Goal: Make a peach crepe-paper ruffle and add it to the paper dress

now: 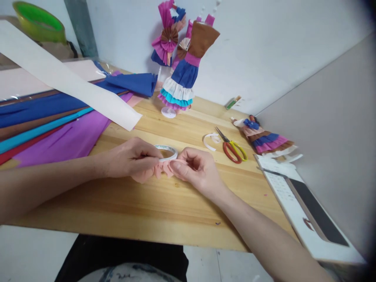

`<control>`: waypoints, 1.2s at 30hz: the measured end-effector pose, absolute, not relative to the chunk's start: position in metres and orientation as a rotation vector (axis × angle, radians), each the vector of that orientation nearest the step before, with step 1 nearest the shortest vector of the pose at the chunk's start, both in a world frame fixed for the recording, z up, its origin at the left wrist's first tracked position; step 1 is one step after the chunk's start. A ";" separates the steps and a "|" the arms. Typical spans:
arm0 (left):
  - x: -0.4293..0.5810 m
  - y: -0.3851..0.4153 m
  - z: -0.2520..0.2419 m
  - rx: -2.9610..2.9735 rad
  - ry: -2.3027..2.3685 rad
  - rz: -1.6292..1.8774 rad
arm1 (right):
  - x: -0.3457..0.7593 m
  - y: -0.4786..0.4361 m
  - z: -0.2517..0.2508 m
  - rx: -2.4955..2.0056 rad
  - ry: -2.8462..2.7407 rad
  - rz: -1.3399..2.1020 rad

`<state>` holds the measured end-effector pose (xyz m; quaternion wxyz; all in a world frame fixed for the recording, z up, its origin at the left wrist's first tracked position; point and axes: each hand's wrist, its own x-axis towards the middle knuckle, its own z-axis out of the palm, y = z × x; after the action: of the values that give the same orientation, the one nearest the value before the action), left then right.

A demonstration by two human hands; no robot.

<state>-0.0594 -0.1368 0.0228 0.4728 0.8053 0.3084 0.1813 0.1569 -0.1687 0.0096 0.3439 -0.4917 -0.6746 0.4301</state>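
Observation:
A ruffled strip of pink crepe paper [164,168] stretches between my two hands, just above the wooden table. My left hand [135,159] is closed, pinching the strip's left end. At the other end, my right hand [196,166] grips it between thumb and bent fingers. A white tape roll [169,152] lies right behind the strip, partly covered by my left fingers; whether they touch it I cannot tell. Beyond my right hand are scissors [232,150] with red and yellow handles, next to a curled white strip [209,143].
Folded crepe sheets [58,137] and a long white strip [73,82] cover the left side. Dressed doll figures [188,74] stand at the back wall. On the right lie another small layered dress [264,137] and a white board [296,211]. A green-yellow tape roll [41,23] sits far left.

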 end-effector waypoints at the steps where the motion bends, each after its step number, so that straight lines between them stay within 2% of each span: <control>1: -0.059 -0.138 0.021 1.965 0.740 0.442 | 0.156 -0.169 0.009 -1.291 -1.766 1.076; 36: -0.060 -0.135 0.026 1.979 0.830 0.473 | 0.167 -0.159 0.010 -1.236 -1.852 0.917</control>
<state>-0.0596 -0.1351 0.0261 0.4549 0.8020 0.3365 0.1916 0.1673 -0.1593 0.0096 0.3585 -0.4790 -0.7181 0.3556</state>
